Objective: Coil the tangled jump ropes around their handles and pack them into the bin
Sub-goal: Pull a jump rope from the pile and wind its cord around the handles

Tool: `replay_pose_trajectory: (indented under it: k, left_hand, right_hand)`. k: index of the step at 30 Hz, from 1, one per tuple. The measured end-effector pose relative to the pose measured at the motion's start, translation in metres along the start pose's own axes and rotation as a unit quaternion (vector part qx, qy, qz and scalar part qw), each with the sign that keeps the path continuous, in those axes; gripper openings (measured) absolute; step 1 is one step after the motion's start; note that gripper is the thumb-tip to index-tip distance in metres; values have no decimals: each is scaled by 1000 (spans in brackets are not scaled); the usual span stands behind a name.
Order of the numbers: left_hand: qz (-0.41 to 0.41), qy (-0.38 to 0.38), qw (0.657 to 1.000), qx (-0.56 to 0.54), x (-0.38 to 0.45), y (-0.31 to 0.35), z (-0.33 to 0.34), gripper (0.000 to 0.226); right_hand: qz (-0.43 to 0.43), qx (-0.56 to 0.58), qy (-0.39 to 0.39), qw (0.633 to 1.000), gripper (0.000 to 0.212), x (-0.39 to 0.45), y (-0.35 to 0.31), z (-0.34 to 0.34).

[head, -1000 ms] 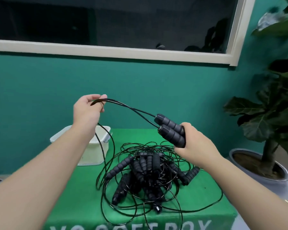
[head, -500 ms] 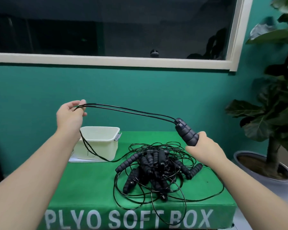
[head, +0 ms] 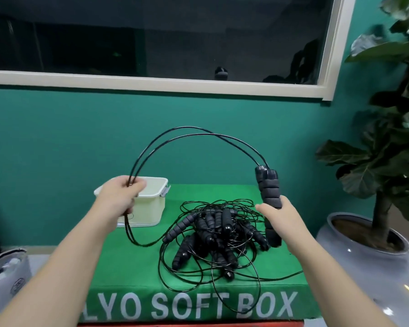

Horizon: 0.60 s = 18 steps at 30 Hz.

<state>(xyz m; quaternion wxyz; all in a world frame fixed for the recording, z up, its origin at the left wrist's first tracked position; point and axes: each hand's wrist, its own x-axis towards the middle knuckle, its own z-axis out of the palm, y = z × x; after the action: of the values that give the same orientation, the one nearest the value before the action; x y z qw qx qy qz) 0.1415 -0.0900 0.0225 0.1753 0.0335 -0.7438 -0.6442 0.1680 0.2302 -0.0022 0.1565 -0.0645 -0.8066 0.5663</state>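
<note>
The pair of handles [head: 268,188] stands upright in my right hand [head: 284,215], fingers wrapped round them so the cord has a firm core to wind onto. My left hand [head: 121,197] pinches the doubled cord [head: 187,134], which arches between the two grips (slack enough, I judge, to lay a first turn). Below lies the tangled pile of ropes [head: 217,234] on the green worktop [head: 137,263]; the white bin [head: 155,197] waits just behind my left hand.

Green soft box [head: 132,263] under me, white lettering along its front edge. On it sits my white bin [head: 149,208] at the back left (upright, open-topped), and just beside it the tangled pile of black jump ropes [head: 213,234], loops spilling over the front edge.
</note>
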Motion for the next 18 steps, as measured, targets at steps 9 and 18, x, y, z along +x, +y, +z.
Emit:
replay_pose_trajectory:
  k: [9,18]
  left_hand:
    - [60,-130,990,-15,-60,2,68,31]
    - [19,-182,983,-30,-109,4,93,37]
  right_hand:
    - [-42,-75,-12,996,31,-45,5,27]
    - [-198,-192,-14,961,62,-76,13,42]
